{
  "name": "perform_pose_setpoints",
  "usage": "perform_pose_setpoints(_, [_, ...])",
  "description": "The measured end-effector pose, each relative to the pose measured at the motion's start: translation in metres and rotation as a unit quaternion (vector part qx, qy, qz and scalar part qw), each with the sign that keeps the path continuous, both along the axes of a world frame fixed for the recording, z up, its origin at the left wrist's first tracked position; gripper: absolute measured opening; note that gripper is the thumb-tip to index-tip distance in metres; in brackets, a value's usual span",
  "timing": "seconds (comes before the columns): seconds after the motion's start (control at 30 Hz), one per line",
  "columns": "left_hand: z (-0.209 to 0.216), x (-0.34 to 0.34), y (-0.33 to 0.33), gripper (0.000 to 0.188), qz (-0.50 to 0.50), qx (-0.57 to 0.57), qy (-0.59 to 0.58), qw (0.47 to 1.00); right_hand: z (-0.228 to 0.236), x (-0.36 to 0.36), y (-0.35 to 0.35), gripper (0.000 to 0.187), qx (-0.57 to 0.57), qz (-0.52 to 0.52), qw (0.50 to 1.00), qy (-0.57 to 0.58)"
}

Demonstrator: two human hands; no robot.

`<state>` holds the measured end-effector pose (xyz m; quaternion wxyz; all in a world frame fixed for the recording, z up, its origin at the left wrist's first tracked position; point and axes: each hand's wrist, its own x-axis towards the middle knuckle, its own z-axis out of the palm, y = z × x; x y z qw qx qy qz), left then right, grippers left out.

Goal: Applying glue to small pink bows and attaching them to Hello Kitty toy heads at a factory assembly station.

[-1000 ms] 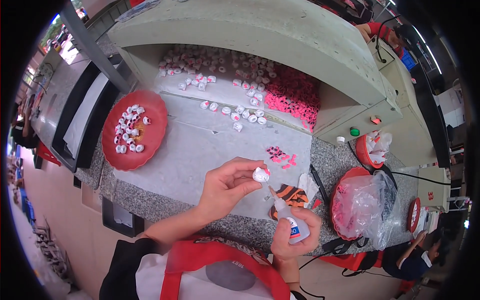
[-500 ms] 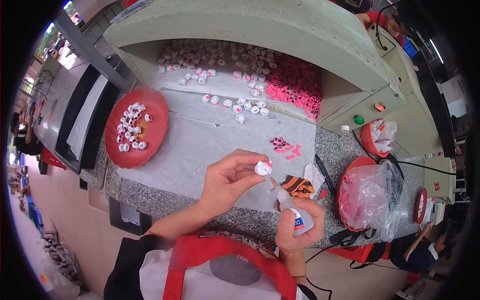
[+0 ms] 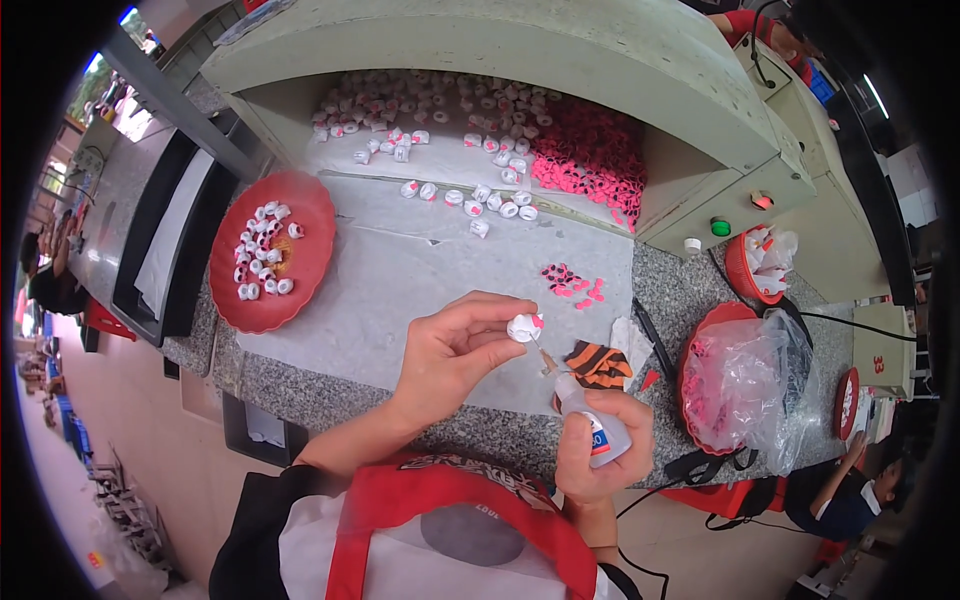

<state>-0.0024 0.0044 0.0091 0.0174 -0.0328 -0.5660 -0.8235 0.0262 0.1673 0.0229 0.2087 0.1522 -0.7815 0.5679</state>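
Between the fingertips of my left hand (image 3: 455, 350) is a small rounded white piece (image 3: 522, 328) with a pink spot. My right hand (image 3: 610, 470) grips a translucent squeeze bottle (image 3: 608, 437) with a blue-and-white label, tilted up toward the left. Its thin needle nozzle (image 3: 546, 358) reaches to the lower right side of the white piece; whether the tip touches it is too small to tell. Beyond my hands, small pink and black pieces (image 3: 572, 283) lie scattered on the white sheet (image 3: 400, 270). An orange-and-black striped cloth (image 3: 600, 365) lies beside the bottle.
At the left, a red scalloped plate (image 3: 305, 272) bears several white pieces. A pale metal housing (image 3: 480, 45) overhangs piles of white pieces (image 3: 430, 95) and pink pieces (image 3: 590, 160). To the right stand a red basket (image 3: 745, 275) and another red plate (image 3: 690, 350) under clear plastic.
Both hands keep their grips and have hardly moved. The nozzle still points at the white piece, and the whole view has shifted slightly.
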Motion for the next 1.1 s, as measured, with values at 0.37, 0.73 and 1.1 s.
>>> perform_pose_setpoints(0.37, [0.001, -0.001, -0.002, 0.031, -0.021, 0.039, -0.074, 0.996, 0.007, -0.005, -0.003, 0.020, 0.022, 0.023, 0.999, 0.041])
perform_pose_setpoints(0.73, [-0.001, -0.003, -0.004, 0.033, -0.066, 0.116, -0.104, 0.986, 0.005, -0.006, 0.002, 0.022, 0.021, 0.017, 0.998, 0.055])
perform_pose_setpoints(1.1, [-0.001, -0.004, -0.005, 0.033, -0.059, 0.107, -0.093, 0.988, 0.006, -0.003, 0.007, 0.021, 0.012, 0.016, 0.999, 0.025])
